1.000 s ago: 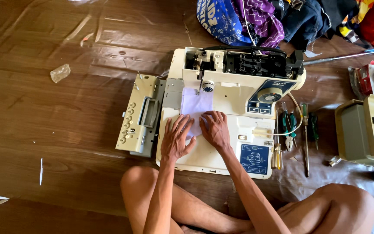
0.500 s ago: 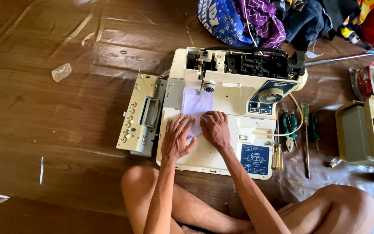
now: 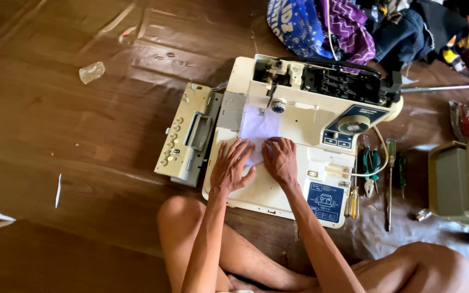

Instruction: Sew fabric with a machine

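Hands, left hand (image 3: 232, 171) and right hand (image 3: 281, 161), lie spread flat, hiding white cloth (image 3: 258, 128) edge on sewing machine (image 3: 321, 116)

A brown plastic-sheeted floor (image 3: 82, 135) carries a cream sewing machine (image 3: 299, 157), detached panel (image 3: 188, 138) (left), screwdrivers (image 3: 389, 179).

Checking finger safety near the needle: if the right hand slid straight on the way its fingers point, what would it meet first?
Probably the needle and presser-foot area, across the pale cloth under the right hand; depth unclear.
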